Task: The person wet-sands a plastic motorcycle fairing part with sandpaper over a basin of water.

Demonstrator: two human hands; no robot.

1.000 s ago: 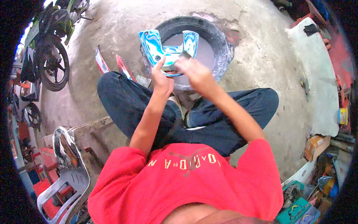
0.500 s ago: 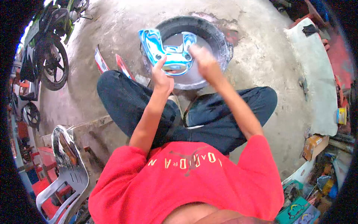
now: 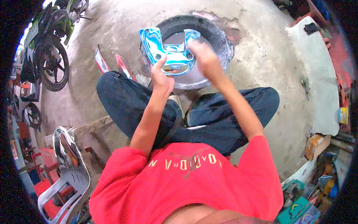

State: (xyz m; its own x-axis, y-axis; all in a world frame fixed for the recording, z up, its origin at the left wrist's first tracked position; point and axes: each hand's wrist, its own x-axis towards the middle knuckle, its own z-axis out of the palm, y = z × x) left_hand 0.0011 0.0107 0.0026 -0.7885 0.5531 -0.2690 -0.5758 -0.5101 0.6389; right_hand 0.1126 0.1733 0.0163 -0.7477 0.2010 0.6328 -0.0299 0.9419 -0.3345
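A glossy blue-and-white swirled motorcycle fairing panel (image 3: 173, 56), U-shaped with dark bolt holes, is held up over a round black basin (image 3: 220, 35). My left hand (image 3: 162, 77) grips its lower left edge, thumb on the front face. At the panel's upper right prong is my right hand (image 3: 204, 56), fingers curled in against it and partly blurred. Whether a small cloth or pad sits under those fingers I cannot make out. Cloudy grey liquid (image 3: 194, 76) shows in the basin behind the panel.
Two red-and-white curved panels (image 3: 125, 66) lie by my left knee. A motorcycle (image 3: 54, 61) stands at the far left, a grey plastic chair (image 3: 72, 170) at the lower left. On the right are a cardboard box (image 3: 316, 146) and assorted clutter (image 3: 324, 183).
My right hand has shifted slightly on the panel's right prong, still blurred by motion. The panel has tilted a little; my left hand keeps its grip.
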